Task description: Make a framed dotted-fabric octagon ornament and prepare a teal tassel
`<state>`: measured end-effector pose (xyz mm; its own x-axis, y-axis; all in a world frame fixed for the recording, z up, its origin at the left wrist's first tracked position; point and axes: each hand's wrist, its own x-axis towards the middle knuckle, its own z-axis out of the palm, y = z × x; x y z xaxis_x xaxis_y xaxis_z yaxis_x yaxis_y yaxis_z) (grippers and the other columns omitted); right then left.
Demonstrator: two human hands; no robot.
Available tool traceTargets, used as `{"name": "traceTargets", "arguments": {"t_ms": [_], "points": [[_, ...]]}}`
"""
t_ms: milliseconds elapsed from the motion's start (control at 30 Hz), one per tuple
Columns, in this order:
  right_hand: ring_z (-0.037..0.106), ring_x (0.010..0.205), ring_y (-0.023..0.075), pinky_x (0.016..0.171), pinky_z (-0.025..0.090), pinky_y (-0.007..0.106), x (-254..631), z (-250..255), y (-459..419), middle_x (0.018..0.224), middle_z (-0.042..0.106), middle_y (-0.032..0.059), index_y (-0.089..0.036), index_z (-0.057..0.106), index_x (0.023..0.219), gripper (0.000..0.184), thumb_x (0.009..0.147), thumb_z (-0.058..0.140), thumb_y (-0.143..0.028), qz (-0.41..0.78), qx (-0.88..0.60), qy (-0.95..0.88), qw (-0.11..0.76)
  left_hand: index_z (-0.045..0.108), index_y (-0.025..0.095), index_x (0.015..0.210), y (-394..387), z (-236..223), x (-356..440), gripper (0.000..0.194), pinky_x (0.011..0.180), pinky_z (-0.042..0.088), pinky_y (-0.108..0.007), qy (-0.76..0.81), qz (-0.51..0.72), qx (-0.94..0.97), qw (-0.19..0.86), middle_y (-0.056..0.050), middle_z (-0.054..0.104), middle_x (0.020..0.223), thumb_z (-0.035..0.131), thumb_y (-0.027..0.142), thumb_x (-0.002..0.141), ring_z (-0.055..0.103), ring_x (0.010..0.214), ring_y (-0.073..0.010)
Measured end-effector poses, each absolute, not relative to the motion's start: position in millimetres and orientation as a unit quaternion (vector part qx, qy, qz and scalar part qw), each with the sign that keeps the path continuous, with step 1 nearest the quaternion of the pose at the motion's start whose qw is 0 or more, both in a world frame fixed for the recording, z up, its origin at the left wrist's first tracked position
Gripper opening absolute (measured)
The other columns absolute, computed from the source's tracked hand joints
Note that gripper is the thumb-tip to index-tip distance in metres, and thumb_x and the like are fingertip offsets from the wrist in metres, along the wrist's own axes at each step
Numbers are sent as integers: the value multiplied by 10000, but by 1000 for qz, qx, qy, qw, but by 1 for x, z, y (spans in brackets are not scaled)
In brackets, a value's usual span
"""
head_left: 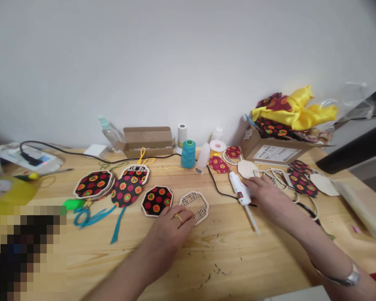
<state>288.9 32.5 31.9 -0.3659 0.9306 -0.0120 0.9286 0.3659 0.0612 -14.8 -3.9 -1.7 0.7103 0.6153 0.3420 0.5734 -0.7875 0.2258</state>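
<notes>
My left hand (172,230), with a gold ring, has its fingers bent down on the near left edge of a pale wooden lattice frame (201,214). Just left of that frame, and partly behind my fingers, lies an octagonal wooden piece faced with black floral fabric (157,200). My right hand (265,194) is closed at the side of a white glue gun (240,188), covering where its handle would be. The gun's nozzle points away from me, and a glue stick (253,219) sticks out of its rear.
Stacked fabric-faced pieces (94,184) and blue ribbons (97,216) lie left. Behind stand a teal thread spool (188,154), a small bottle (203,159) and an open cardboard box (148,146). At right, a carton (275,149) overflows with fabric. A black cord (217,188) runs beside the gun.
</notes>
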Motion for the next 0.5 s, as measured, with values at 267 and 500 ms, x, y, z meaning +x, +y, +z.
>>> {"name": "traceTargets", "arguments": {"t_ms": [267,500], "points": [[553,935,245,801,455,356,311,42,42,1023,638,148,-120,651,994,365,780,375,-12,99,535,838,31,588,145,1010,0,-6,-15,330,783,493,-395,318,236,918,25,-97,665,1016,448,-7,753,572,937,-225],[574,916,246,793,481,367,340,42,57,1090,631,132,-135,615,1100,370,775,438,-117,80,535,841,17,607,143,961,5,-7,-16,293,687,512,-382,314,262,913,-20,-79,688,957,420,23,769,588,867,-234]]}}
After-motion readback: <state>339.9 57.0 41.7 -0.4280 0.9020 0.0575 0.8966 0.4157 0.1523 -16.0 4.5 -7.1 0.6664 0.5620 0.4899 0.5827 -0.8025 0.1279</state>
